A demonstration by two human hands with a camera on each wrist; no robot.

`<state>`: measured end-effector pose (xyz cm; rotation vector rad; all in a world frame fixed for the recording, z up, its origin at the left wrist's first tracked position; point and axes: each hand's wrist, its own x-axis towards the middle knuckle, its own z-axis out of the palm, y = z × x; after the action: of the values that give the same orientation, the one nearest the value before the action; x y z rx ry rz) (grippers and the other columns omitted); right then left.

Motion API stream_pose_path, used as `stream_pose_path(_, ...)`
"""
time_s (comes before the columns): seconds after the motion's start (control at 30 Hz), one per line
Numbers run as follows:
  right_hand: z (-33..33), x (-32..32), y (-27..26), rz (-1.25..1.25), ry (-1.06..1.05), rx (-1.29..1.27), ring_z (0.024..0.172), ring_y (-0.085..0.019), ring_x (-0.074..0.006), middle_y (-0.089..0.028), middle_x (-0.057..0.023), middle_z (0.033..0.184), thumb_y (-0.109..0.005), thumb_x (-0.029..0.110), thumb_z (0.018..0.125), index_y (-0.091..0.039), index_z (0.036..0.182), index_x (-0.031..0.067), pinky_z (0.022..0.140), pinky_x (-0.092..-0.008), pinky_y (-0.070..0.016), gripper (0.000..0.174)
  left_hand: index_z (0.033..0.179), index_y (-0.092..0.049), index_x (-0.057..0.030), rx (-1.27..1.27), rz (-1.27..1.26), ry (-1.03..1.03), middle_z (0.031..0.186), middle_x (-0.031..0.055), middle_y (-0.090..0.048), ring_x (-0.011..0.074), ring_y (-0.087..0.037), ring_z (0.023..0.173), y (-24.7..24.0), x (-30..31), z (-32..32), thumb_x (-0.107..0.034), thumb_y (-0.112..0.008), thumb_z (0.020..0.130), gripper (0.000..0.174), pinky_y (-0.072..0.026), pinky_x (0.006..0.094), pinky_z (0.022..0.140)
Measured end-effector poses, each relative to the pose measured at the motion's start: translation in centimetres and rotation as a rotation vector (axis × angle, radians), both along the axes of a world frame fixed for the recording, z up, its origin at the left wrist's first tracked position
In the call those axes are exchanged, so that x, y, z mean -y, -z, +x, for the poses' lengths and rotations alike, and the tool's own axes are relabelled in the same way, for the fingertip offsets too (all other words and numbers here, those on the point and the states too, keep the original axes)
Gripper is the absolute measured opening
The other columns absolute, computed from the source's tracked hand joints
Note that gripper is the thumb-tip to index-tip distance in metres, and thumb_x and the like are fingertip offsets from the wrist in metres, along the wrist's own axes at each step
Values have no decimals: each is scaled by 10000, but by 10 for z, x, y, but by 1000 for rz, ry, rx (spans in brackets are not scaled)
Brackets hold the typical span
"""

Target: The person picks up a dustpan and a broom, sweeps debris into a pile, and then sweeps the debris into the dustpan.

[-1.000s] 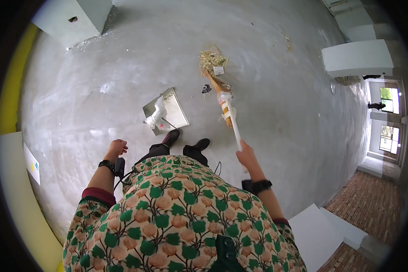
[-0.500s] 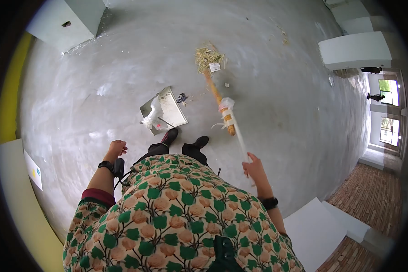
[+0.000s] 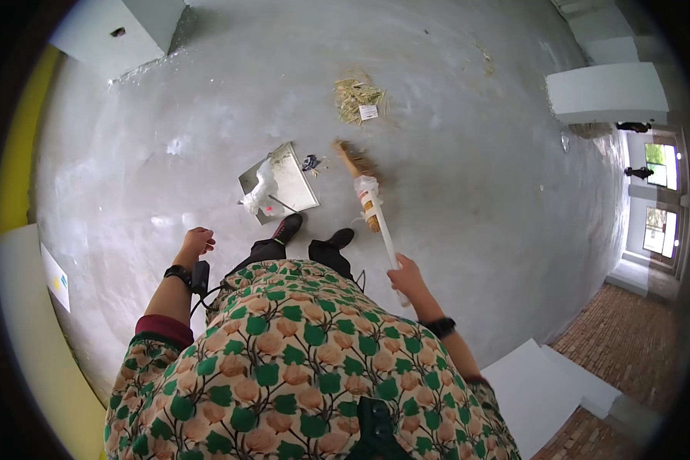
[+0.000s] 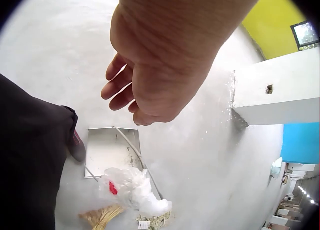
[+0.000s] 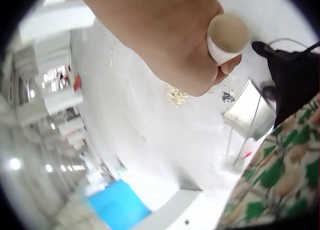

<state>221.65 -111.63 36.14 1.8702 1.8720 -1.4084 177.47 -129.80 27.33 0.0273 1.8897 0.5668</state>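
Note:
My right hand [image 3: 409, 277] grips the white tube handle of a straw broom [image 3: 378, 222]. Plastic and pale ties wrap the joint between tube and straw stem. The broom's bristles [image 3: 354, 159] are blurred over the floor, right of a metal dustpan [image 3: 303, 188]. In the right wrist view the hollow end of the tube [image 5: 224, 51] sticks out of the fist. A dark crumpled scrap [image 3: 310, 162] lies at the dustpan's edge. My left hand [image 3: 199, 241] hangs with loosely bent fingers and holds nothing. A white plastic bag [image 4: 127, 185] hangs about the dustpan's handle.
Beyond the broom lies a heap of straw bits [image 3: 358, 100] with a white label [image 3: 369, 112] on it. My shoes [image 3: 288, 228] stand just behind the dustpan. White blocks stand far left and far right, and a white panel [image 3: 533, 391] is near my right elbow.
The broom swept leftward and the dark scrap went from beside the bristles to the dustpan's edge. The broom then swung right and back left, nearer my feet. My left hand stayed about still.

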Motion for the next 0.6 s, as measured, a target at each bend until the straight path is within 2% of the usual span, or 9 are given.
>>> stream_pose_path(0.03,-2,-2,-31,-166,189,-85,366,-439,-142,-455,-77,492,-485,59,606,-426,951,-23,334,-254,-362,360,798,-487,-20,22,-13,7,618,66,-519,124,-482,456,5,3,3,-162,-463,677,189,-323,215,358)
stream_pose_path(0.13,-11,-10,-80,-328,327,-120,365,-389,-79,-433,-30,502,-478,38,630,-369,1059,16,318,-206,-326,444,794,-487,-18,53,-33,24,609,66,-518,125,-478,443,10,8,12,-164,-465,675,190,-325,216,360)
stream_pose_path(0.27,-14,-14,-85,-306,376,-185,380,-397,-94,-429,-29,512,-451,66,654,-367,1059,32,318,-221,-327,415,785,-490,-19,44,-24,41,608,64,-520,124,-477,442,9,-4,13,-164,-467,672,185,-327,217,362)
stream_pose_path(0.33,0,-15,-71,-511,764,-566,396,-398,-96,-411,-38,509,-425,96,690,-352,1062,29,332,-218,-336,385,787,-491,-21,10,-14,30,607,63,-521,122,-477,443,3,-13,9,-164,-467,674,184,-326,217,362)
stream_pose_path(0.37,8,-10,-61,-516,761,-568,396,-398,-96,-411,-38,509,-425,96,690,-352,1062,29,332,-218,-336,385,788,-492,-22,-21,-4,21,607,61,-522,121,-477,444,-1,-15,7,-164,-467,676,183,-325,218,361)
stream_pose_path(0.47,34,12,-26,-518,833,-416,405,-402,-105,-405,-50,510,-395,123,717,-392,1019,32,339,-217,-341,315,788,-494,-24,-22,9,7,607,59,-523,119,-478,447,-1,-14,0,-166,-467,680,180,-324,216,363)
stream_pose_path(0.53,42,24,-5,-549,681,10,395,-401,-116,-409,-60,506,-383,142,726,-416,984,27,335,-223,-343,284,785,-494,-25,-15,1,7,607,58,-523,118,-477,447,2,-11,-2,-167,-467,681,178,-324,215,364)
stream_pose_path(0.57,47,32,8,-550,680,12,395,-401,-116,-409,-60,506,-383,142,726,-416,984,27,335,-223,-343,284,781,-494,-25,-7,-6,8,606,57,-524,117,-477,447,3,-9,-1,-168,-467,683,176,-324,214,366)
stream_pose_path(0.6,48,39,20,-405,557,31,402,-424,-140,-429,-84,519,-384,141,720,-417,979,18,341,-243,-356,288,781,-494,-25,-6,-8,7,606,57,-524,117,-477,447,0,-9,1,-168,-467,683,176,-324,214,366)
